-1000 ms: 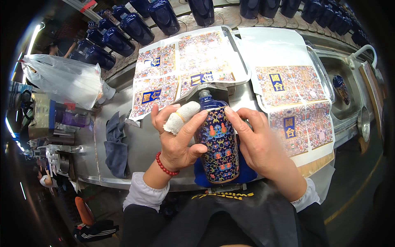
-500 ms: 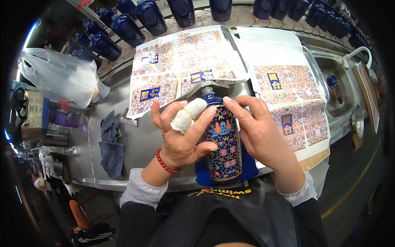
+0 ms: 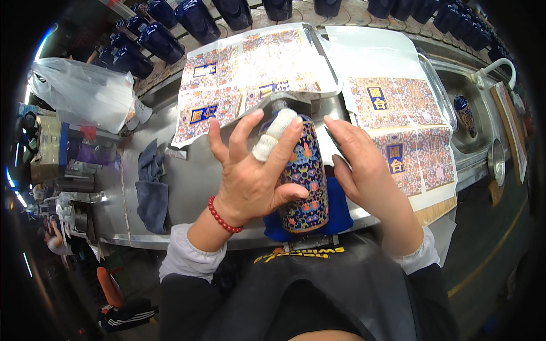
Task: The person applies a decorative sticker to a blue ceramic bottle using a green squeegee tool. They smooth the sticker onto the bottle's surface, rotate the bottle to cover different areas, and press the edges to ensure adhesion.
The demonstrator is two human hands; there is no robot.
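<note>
A dark blue bottle covered in a colourful floral pattern leans, neck away from me, on a blue cloth at the counter's front edge. My left hand is spread along its left side. One finger, wrapped in white cloth, covers part of the bottle's shoulder and neck; the thumb lies against the lower body. My right hand is held apart from the bottle on its right, fingers stretched out and nothing in them.
Printed sheets lie beyond the bottle, with more sheets to the right. Plain blue bottles line the back. A patterned bottle lies in the sink. At left are a dark rag and a plastic bag.
My right hand has come off the bottle's shoulder and moved to the right. The left hand's fingers have shifted across the bottle's upper part. The whole view has moved slightly.
</note>
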